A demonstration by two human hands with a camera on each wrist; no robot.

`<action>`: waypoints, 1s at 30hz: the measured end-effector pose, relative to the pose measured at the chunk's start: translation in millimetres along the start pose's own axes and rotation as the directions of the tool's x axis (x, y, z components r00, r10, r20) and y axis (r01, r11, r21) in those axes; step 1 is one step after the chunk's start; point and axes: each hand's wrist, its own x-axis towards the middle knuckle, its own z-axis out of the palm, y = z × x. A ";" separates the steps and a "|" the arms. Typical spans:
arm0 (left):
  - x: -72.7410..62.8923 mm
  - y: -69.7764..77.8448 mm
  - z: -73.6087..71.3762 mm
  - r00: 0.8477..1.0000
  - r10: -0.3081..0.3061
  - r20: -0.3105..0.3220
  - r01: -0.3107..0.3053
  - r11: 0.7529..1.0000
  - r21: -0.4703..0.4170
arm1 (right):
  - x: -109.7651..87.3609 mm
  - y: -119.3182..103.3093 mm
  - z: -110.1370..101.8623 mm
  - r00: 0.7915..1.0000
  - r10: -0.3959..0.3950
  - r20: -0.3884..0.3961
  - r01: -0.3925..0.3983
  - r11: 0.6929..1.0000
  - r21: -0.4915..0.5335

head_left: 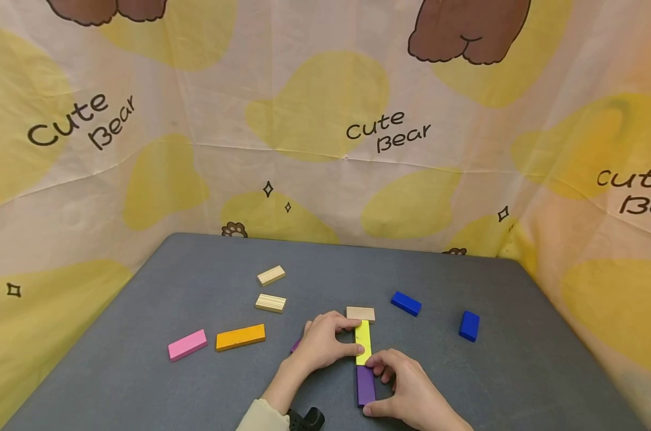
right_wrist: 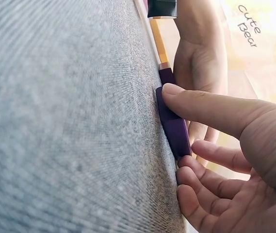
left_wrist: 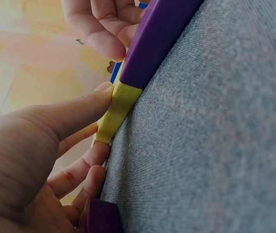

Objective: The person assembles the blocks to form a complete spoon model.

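A yellow block (head_left: 362,335) lies flat on the grey table with my left hand (head_left: 322,342) pinching it, index finger at its far end and thumb near its lower part. End to end with it on the near side is a purple block (head_left: 365,386). My right hand (head_left: 408,389) grips that purple block lengthwise, thumb at the near end and fingers by the seam with the yellow one. A pale wooden block (head_left: 360,313) lies crosswise at the far end of the yellow block. Another purple block (left_wrist: 104,216) sits beside my left hand, mostly hidden by it in the head view.
To the left are a pink block (head_left: 188,345) and an orange block (head_left: 240,337). Two plain wooden blocks, one farther (head_left: 271,275) and one nearer (head_left: 270,303), lie behind them. Blue blocks (head_left: 406,303) rest at the right. A printed cloth (head_left: 315,120) hangs behind the table (head_left: 212,395).
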 end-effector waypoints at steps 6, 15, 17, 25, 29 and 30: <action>-0.3 -1.0 0.1 1.000 0.008 -0.007 -0.008 1.000 0.003 | 0.2 0.5 -0.2 1.000 -0.018 0.001 0.018 1.000 0.005; -0.8 -0.2 -0.2 1.000 0.012 -0.008 -0.012 1.000 0.008 | -0.5 2.5 -1.3 1.000 -0.009 0.007 0.008 0.999 0.035; -0.8 -0.1 -0.2 1.000 0.010 -0.008 -0.010 1.000 0.009 | -0.8 2.7 -2.4 1.000 -0.006 0.008 0.005 0.999 0.049; 0.0 0.4 -0.3 1.000 0.006 -0.003 -0.006 1.000 0.012 | -0.4 5.3 -7.3 0.999 -0.009 -0.034 0.009 1.000 0.022; 0.5 0.2 -0.1 1.000 0.007 -0.003 -0.007 1.000 0.009 | -0.6 7.3 -10.6 0.997 -0.020 -0.077 0.021 1.000 0.011; 0.5 0.1 -0.1 1.000 0.006 -0.001 -0.006 1.000 0.008 | -0.9 8.1 -11.2 0.996 -0.027 -0.091 0.028 1.000 0.012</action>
